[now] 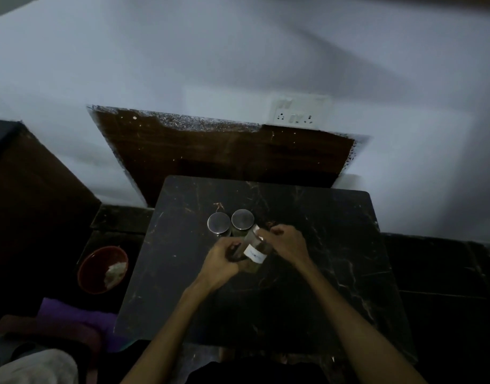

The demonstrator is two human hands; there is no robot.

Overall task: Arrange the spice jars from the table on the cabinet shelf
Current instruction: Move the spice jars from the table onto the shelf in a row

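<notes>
On the dark marble table [335,259] two spice jars with round metal lids stand side by side, one on the left [218,223] and one on the right [242,219]. In front of them a third glass jar [255,252] with a white label is tilted, its lid end pointing away from me. My left hand [223,263] grips its lower left side. My right hand [286,242] holds its upper right side near the lid. The scene is dim and no cabinet shelf is clearly visible.
A dark wooden panel [224,151] leans on the white wall behind the table, with a switch and socket plate [299,112] above it. A red bowl [102,268] with something pale in it sits on the floor to the left, near purple cloth [72,314].
</notes>
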